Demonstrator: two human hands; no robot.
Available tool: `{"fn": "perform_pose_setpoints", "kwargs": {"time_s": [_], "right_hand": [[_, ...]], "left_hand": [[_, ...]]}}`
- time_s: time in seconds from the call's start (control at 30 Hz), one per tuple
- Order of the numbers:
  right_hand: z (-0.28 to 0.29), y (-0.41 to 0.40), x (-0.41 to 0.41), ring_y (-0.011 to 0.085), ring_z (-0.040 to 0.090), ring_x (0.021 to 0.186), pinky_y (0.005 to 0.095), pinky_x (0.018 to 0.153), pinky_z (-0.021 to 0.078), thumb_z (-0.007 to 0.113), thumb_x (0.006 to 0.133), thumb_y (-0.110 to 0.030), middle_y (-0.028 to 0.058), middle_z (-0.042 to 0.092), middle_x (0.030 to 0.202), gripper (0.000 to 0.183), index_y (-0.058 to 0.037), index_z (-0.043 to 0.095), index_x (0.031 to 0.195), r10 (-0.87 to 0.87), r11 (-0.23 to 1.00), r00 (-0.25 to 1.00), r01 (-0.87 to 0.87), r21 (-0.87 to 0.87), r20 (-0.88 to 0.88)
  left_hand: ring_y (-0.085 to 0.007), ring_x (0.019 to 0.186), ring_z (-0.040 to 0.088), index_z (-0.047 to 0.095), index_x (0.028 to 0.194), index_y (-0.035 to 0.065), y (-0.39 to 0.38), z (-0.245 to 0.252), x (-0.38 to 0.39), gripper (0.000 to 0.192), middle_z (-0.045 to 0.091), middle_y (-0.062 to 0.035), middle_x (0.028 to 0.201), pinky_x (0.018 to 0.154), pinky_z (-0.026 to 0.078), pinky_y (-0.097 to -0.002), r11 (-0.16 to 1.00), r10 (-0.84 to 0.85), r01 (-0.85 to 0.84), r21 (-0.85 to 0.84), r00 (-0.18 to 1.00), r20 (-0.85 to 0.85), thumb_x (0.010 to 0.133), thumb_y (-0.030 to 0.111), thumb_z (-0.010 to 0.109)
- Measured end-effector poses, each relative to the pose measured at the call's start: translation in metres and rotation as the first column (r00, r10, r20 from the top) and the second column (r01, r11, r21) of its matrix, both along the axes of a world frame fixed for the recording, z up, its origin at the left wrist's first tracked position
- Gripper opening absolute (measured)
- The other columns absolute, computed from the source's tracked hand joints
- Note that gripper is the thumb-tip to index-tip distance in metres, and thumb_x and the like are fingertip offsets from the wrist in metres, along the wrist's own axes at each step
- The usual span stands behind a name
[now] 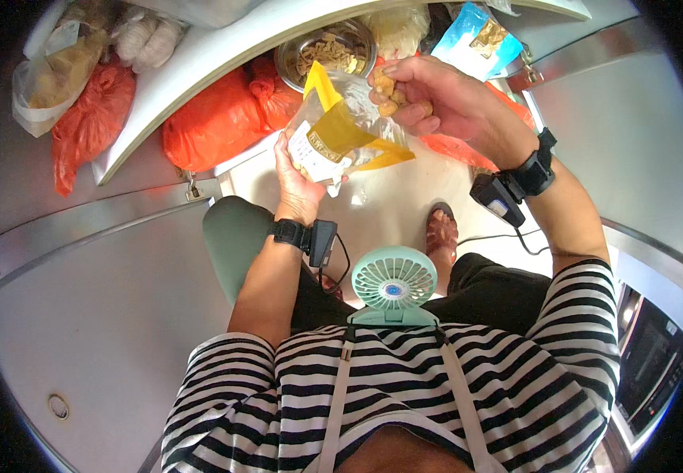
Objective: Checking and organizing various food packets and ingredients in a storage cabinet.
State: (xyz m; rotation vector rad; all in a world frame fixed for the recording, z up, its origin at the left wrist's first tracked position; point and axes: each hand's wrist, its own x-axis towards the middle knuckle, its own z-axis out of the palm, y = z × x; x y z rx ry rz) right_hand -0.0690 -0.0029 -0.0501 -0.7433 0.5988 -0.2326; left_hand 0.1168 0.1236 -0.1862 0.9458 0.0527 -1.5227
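My left hand (pixel 300 180) holds a clear plastic pouch (pixel 334 127) with yellow panels and a white label that bears writing. The pouch's wide end faces up and away from me, and a few pale pieces show near its bottom. Just right of the pouch, my right hand (pixel 421 97) is closed around several yellowish-brown lumps of dried food (pixel 385 88), some pinched between thumb and fingers. Behind the pouch, a round metal bowl (pixel 282 62) contains pale brown dried slices (pixel 327 52).
Red plastic bags (pixel 214 124) fill the cabinet's lower shelf beside the bowl. A blue and white pouch (pixel 477 41) stands at the back right. More bags (pixel 93 112) lie on the upper shelf (pixel 158 103). Open cabinet doors (pixel 111 278) flank me. A green fan (pixel 393 284) hangs at my chest.
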Motion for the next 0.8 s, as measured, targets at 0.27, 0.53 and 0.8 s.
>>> {"fn": "perform_pose_setpoints", "kwargs": {"time_s": [0.27, 0.53, 0.8], "right_hand": [[-0.037, -0.049, 0.016, 0.0062, 0.043, 0.055, 0.0162, 0.044, 0.0331, 0.045, 0.088, -0.018, 0.0008, 0.052, 0.071, 0.016, -0.0035, 0.052, 0.085, -0.183, 0.983, 0.983, 0.183, -0.032, 0.015], [-0.074, -0.082, 0.048, 0.0195, 0.056, 0.069, 0.0255, 0.057, 0.0466, 0.044, 0.089, -0.021, 0.0071, 0.057, 0.087, 0.023, -0.0026, 0.049, 0.102, -0.275, 0.961, 0.961, 0.274, -0.046, -0.015], [-0.127, -0.112, 0.016, 0.0262, 0.06, 0.085, 0.039, 0.069, 0.053, 0.048, 0.089, -0.028, 0.0103, 0.058, 0.102, 0.045, -0.0017, 0.039, 0.124, -0.081, 0.648, 0.986, -0.058, -0.759, -0.144]], "left_hand": [[-0.0318, 0.092, 0.055, 0.048, 0.114, 0.0228, 0.012, 0.0, 0.0, 0.056, 0.055, -0.0034, 0.11, 0.055, 0.042, -0.0536, 1.0, 0.02, -0.019, 0.019, 0.999, -0.026, 0.076, 0.063, 0.037], [-0.0307, 0.089, 0.054, 0.05, 0.111, 0.0229, 0.018, 0.011, 0.0, 0.056, 0.056, -0.0028, 0.107, 0.055, 0.041, -0.0516, 0.996, 0.072, -0.071, 0.051, 0.997, -0.027, 0.074, 0.063, 0.038], [-0.0318, 0.091, 0.054, 0.051, 0.112, 0.0223, 0.012, 0.003, -0.003, 0.058, 0.056, -0.0033, 0.108, 0.055, 0.04, -0.0524, 0.999, 0.01, -0.007, 0.031, 0.996, -0.09, 0.073, 0.064, 0.039]]}}
